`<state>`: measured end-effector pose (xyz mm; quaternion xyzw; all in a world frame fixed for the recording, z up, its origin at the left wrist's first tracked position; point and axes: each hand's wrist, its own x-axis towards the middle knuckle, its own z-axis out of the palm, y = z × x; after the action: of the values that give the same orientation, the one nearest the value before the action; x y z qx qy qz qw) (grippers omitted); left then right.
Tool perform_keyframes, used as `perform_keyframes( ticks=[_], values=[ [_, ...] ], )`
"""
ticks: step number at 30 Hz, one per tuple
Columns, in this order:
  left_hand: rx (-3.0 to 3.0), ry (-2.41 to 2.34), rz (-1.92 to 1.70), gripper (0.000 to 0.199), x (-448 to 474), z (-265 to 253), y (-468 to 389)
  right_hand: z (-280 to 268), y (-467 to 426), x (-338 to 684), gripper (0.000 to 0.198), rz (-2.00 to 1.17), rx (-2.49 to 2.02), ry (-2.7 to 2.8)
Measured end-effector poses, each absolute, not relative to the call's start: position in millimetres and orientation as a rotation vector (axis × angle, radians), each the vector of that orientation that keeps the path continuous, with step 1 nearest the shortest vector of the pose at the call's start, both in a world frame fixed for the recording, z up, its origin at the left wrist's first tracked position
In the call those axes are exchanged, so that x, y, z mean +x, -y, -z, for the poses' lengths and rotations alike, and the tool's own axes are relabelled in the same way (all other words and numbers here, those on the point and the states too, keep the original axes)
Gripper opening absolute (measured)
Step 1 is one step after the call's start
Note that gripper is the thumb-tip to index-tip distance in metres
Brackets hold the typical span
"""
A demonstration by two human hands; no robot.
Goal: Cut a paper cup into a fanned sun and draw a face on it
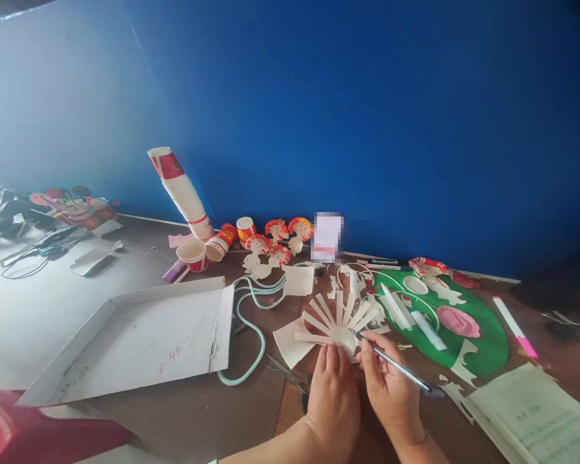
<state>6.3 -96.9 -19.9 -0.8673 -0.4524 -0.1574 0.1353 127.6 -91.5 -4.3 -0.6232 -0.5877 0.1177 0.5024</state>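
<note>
The left hand (pixel 333 380) pinched the fanned paper cup (pixel 336 319) while the right hand (pixel 389 386) gripped a pen (pixel 396 367), seemingly marking strips; next called for a steady tip.

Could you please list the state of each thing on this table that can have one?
White paper cup cut into splayed strips: flattened, held by left hand.
Slim blue pen: gripped in right hand, tip on the cup.
Tall stack of red-and-white paper cups: leaning.
Single red-and-white paper cup: upright.
Grey-handled scissors: lying flat, closed.
</note>
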Motion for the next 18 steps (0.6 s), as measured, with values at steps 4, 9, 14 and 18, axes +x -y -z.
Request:
perform_keyframes(
  ticks=[4, 9, 14, 18],
  values=[
    [-2.441, 1.331, 0.481, 0.042, 9, 18, 98, 15, 90, 132, 0.028, -0.284, -1.528, 1.463],
    [-2.476, 1.376, 0.432, 0.042, 10, 8, 99, 10, 90, 130, 0.019, -0.163, -1.547, 1.541],
    [-2.484, 1.42, 0.395, 0.046, 8, 0, 101, 15, 91, 123, 0.015, -0.131, -1.6, 1.581],
    [-2.517, 1.376, 0.427, 0.044, 7, -1, 100, 20, 92, 124, 0.015, -0.174, -1.628, 1.597]
  ],
)
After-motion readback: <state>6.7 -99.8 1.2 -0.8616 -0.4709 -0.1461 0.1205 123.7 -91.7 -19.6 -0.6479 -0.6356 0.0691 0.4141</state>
